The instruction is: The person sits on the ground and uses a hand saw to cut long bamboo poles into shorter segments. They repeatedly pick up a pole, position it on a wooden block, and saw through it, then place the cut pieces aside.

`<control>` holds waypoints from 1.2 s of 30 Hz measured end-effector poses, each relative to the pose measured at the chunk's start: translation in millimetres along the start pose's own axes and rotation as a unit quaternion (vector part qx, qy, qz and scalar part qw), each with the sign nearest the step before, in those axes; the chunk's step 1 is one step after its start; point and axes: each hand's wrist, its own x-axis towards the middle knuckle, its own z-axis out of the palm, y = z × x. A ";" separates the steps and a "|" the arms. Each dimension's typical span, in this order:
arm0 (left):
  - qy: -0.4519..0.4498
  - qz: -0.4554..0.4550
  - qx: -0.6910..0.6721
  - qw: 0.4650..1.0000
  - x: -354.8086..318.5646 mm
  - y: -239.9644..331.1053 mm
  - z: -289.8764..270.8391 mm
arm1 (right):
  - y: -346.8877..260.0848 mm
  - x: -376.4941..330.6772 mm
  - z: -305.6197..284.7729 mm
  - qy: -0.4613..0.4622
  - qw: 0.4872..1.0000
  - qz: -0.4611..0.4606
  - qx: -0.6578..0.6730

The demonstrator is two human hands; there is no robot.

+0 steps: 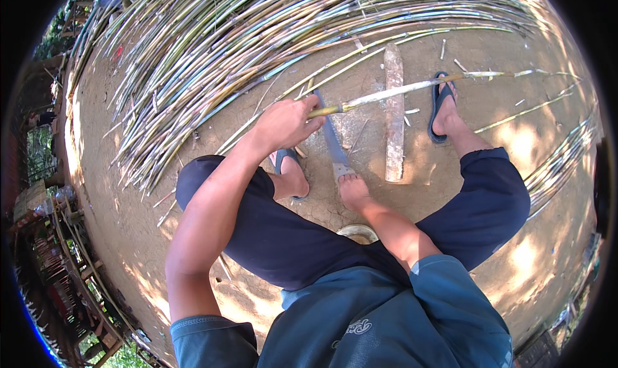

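My left hand (286, 122) is closed round the near end of a long yellow-green cane (412, 90), which reaches right across a short log (394, 126) lying on the ground. In my right hand (354, 191) is a machete (333, 139) with a long blue-grey blade pointing away from me. Its far part crosses the cane just beside my left fingers. I cannot tell whether blade and cane touch. My right fingers hide the handle.
A wide spread of cut canes (270, 46) covers the ground ahead and left, with another bundle (560, 165) at the right. My sandalled feet (444, 107) flank the log. A round seat (358, 233) shows between my legs. Bits of cane litter the dirt.
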 end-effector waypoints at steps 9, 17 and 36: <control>-0.038 0.009 0.024 0.999 30.7 -22.9 18.1 | -42.1 -61.5 -171.8 0.033 0.928 0.118 0.351; -0.003 0.018 0.001 1.000 38.0 -36.8 32.4 | -42.5 -204.8 -215.6 0.100 0.823 0.221 0.513; -0.039 -0.023 0.091 0.995 48.4 -38.5 97.2 | -89.6 -310.2 -212.6 0.363 0.767 0.109 0.518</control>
